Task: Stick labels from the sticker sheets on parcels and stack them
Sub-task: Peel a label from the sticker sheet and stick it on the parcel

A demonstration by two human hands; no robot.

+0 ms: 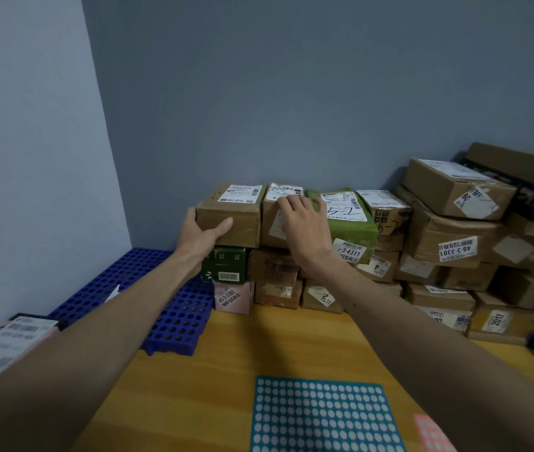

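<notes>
Cardboard parcel (230, 213) tops the stack, two boxes left of the green parcel (347, 223), its long axis along the wall. My left hand (203, 234) grips its left end and is the nearer. My right hand (304, 223) rests loose-fingered on the neighbouring box (270, 234), holding nothing.

One head-worn camera looks forward and down across the table (226, 353) at nearby parcels (438, 233).

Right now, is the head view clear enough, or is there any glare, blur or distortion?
Head view: dim, even light, no glare, soft arm shadows on the table; wide-angle bend leans the left wall corner; lower-left parcel is blurred, while the left hand, its box and the sticker sheet look sharp.
</notes>
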